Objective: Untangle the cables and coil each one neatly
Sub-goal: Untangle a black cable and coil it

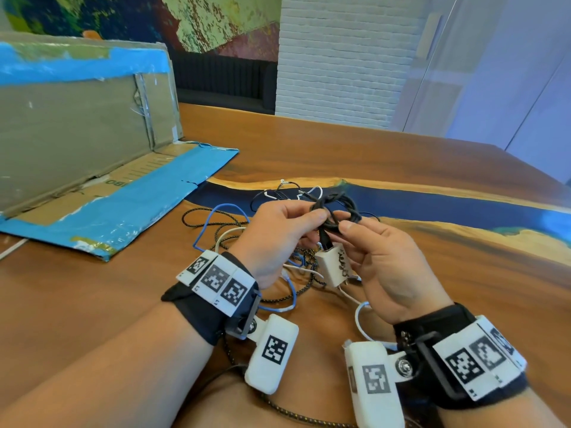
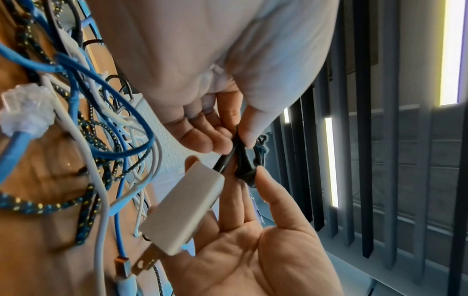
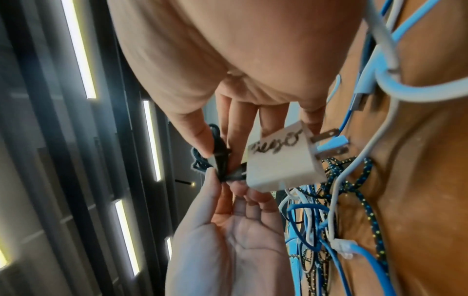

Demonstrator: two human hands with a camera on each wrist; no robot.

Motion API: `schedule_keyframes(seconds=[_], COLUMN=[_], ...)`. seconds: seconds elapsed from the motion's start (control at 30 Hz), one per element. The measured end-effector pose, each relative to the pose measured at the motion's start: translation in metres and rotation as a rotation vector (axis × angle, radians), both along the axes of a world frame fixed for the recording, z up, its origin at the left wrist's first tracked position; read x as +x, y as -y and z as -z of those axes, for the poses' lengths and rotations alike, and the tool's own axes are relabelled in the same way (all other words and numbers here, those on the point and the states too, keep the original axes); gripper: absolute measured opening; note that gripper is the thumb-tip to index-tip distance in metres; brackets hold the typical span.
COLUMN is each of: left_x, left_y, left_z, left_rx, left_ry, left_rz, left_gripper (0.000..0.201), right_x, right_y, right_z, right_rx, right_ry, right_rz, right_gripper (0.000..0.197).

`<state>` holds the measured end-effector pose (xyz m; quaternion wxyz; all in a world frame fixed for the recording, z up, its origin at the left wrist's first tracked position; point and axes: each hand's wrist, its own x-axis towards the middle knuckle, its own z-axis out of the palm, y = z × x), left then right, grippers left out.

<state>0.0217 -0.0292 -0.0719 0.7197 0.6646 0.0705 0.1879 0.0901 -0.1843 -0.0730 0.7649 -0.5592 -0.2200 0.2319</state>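
Two hands are raised above the table (image 1: 355,140), and a black cable (image 1: 335,206) is pinched between them. By the left hand (image 1: 278,239) the bundle is nipped between thumb and forefinger, the other fingers curled loosely beneath; by the right hand (image 1: 383,264) it is pinched at thumb tip and forefinger, the remaining fingers lying straighter under a white charger (image 1: 335,267). The black cable is plugged into the charger, which hangs from it at 6 o'clock of the pinch, prongs pointing down. On the wood below, from 9 o'clock round to 6 o'clock of the hands, the rest of the tangle (image 1: 234,230) is spread: blue, white and braided leads crossed over one another. A taped cardboard sheet (image 1: 117,205) lies at 10 o'clock, well apart.

The black cable is judged light and limp, with some springiness in its small loops, so a coil is likely to open if released. A hold is best taken across the gathered loops at their crossing, not on a single strand. The charger is the heavy, rigid end and will swing and tug; it may be better supported in the palm, and the plug joint should not be pulled sideways. Whether the black cable is fully free of the tangle cannot be told.
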Motion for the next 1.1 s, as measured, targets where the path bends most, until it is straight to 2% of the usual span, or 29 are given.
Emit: schedule_keyframes(seconds=[0.17,0.3,0.4,0.57,0.8,0.87,1.0,1.1], left_x=[0.0,-0.001,-0.001,-0.002,-0.006,-0.007,-0.008,-0.008], left_y=[0.003,0.006,0.006,0.011,0.012,0.013,0.013,0.013], left_z=[0.0,0.0,0.0,-0.001,-0.001,-0.002,-0.002,-0.002], left_rx=[0.017,-0.09,-0.153,-0.199,-0.14,-0.139,-0.161,-0.177], left_ry=[-0.007,-0.036,-0.06,-0.107,-0.183,-0.195,-0.2,-0.188], left_rz=[-0.007,0.032,0.074,0.162,0.274,0.28,0.286,0.293], left_gripper=[0.016,0.016,0.015,0.017,0.02,0.02,0.016,0.018], right_x=[0.005,0.002,0.003,0.005,0.007,0.009,0.009,0.009], right_y=[0.006,0.006,0.006,0.007,0.013,0.014,0.013,0.011], right_z=[-0.003,-0.005,-0.004,-0.004,-0.008,-0.007,-0.003,-0.003], right_rx=[-0.018,-0.007,-0.037,0.015,-0.035,-0.064,-0.128,-0.146], right_ry=[0.012,0.111,0.251,0.243,0.297,0.319,0.371,0.403], right_rz=[-0.022,-0.023,-0.017,-0.161,-0.279,-0.27,-0.217,-0.17], right_gripper=[0.02,0.019,0.024,0.012,0.011,0.006,0.027,0.02])
